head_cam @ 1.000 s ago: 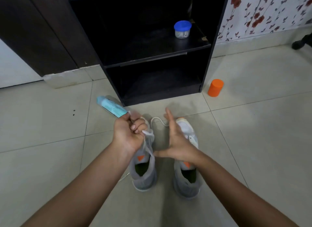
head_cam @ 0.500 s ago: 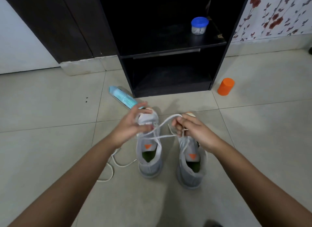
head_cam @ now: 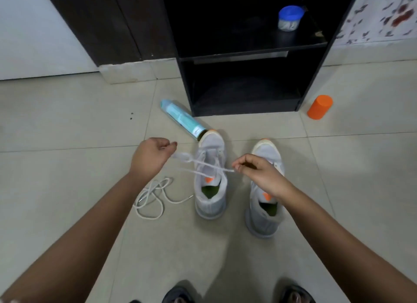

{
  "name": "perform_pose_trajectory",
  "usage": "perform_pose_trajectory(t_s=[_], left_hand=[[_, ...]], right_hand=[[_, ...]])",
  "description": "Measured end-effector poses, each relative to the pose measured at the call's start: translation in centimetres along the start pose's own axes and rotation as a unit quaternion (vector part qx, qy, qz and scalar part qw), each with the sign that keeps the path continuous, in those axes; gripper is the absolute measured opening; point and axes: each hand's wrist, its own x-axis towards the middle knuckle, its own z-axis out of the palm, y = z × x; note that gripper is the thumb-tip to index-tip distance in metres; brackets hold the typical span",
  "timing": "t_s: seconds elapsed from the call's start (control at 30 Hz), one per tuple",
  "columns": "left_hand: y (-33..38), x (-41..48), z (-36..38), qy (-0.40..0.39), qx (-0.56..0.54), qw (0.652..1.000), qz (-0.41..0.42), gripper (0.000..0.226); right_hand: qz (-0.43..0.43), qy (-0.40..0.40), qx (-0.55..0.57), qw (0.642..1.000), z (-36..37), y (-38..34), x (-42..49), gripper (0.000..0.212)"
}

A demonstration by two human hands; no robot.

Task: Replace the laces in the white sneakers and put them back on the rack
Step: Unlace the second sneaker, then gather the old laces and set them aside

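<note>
Floor (head_cam: 67, 126): pale tiles, smooth, soft sheen, thin grout lines. Rack (head_cam: 313, 61): black board, smooth, shelf slightly glossy. Left sneaker (head_cam: 211, 203) and right sneaker (head_cam: 261, 221): light grey knit cloth, matt, with rubber-like toe edge. Lace (head_cam: 203, 167) across left sneaker: white woven cord, matt. Loose lace (head_cam: 153, 199) on floor: same cord. Orange cap (head_cam: 320, 107): matt plastic. Teal can (head_cam: 182, 120): glossy printed surface. Jar (head_cam: 289, 18): clear plastic with blue lid. Wallpaper (head_cam: 383, 16): floral print, blurred.

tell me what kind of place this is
Probably a room at home, near a shoe rack: pale tiled floor, a low black open-shelf rack against a flower-patterned wall, and sneakers on the floor.
</note>
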Motion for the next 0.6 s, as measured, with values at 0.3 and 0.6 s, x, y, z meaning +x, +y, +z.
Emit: perform_pose_trajectory(t_s=[0.3,0.6], left_hand=[[-9.3,-2.0,-0.4,-0.182,0.419,0.882,-0.119,0.038],[-2.4,1.2,0.0,-0.154,0.344,0.925,-0.059,0.032]], right_hand=[[-0.02,-0.066,-0.198,0.978,2.7,0.4,1.0,0.011],[-0.06,0.012,-0.181,0.982,-1.8,-2.2,3.1,0.01]])
